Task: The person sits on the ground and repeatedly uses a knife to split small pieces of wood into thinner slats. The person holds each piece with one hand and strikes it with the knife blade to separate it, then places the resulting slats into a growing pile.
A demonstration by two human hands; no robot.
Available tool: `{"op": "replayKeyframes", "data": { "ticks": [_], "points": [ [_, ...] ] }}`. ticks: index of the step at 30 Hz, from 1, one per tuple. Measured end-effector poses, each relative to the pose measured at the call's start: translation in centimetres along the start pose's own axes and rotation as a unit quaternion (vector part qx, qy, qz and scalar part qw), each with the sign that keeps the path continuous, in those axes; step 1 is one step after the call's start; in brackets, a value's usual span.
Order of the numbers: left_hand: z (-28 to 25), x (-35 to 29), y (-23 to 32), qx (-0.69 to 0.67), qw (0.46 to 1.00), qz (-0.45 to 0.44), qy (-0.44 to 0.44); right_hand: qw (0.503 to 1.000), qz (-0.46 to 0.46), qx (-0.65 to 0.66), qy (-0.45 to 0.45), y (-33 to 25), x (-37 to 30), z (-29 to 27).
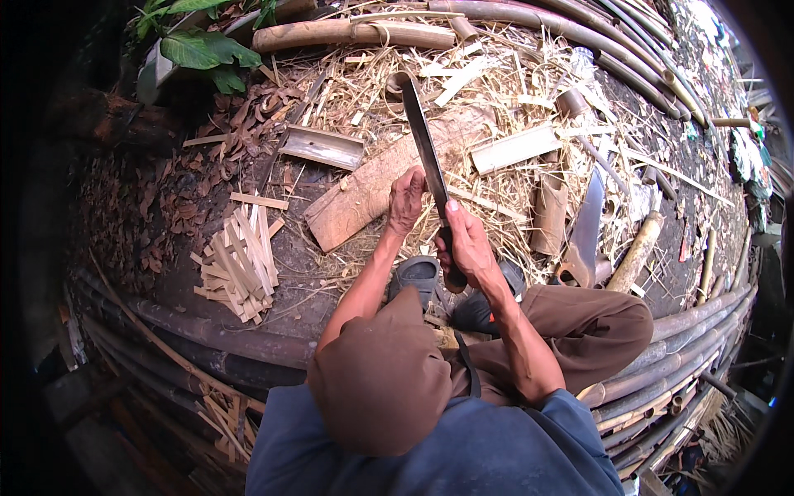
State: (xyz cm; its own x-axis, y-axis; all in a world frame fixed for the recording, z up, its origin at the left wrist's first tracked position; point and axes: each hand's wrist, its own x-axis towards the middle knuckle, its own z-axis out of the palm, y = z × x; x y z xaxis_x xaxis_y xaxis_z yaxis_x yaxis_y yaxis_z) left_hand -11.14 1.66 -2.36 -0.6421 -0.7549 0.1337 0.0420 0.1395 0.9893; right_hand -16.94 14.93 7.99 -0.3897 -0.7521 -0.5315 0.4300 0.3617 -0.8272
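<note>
My right hand [467,241] is wrapped round the black handle of a long machete [424,142], its thumb reaching up toward the blade. The dark blade points away from me and leans slightly left, over a flat wooden board [356,207] on the ground. Just left of the blade is my left hand [405,201], its fingers curled closed. Whatever those fingers may hold is too small or hidden to make out. A heap of split bamboo strips [240,266] lies to the left of my left forearm.
Split bamboo pieces [514,150] and shavings surround the board. A handsaw-like blade [587,219] with a brown handle stands to the right, beside a bamboo length [638,250]. Bamboo poles [670,351] run behind me; more poles [571,29] lie at the far side.
</note>
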Motion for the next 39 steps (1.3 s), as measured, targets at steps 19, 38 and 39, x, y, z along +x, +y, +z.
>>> {"op": "replayKeyframes", "data": {
  "ticks": [19,38,39],
  "points": [
    [0.3,0.0,-1.7,-0.032,0.999,-0.012,-0.016,0.997,-0.059,-0.041,-0.001,-0.3,-0.4,0.1],
    [-0.3,2.4,-0.4,-0.108,0.991,0.074,-0.006,0.961,-0.142,-0.224,0.077,-1.2,0.5,1.8],
    [0.0,2.4,-1.9,-0.127,0.992,0.020,-0.014,0.956,-0.155,-0.235,0.085,-1.7,0.6,1.7]
  ]
}}
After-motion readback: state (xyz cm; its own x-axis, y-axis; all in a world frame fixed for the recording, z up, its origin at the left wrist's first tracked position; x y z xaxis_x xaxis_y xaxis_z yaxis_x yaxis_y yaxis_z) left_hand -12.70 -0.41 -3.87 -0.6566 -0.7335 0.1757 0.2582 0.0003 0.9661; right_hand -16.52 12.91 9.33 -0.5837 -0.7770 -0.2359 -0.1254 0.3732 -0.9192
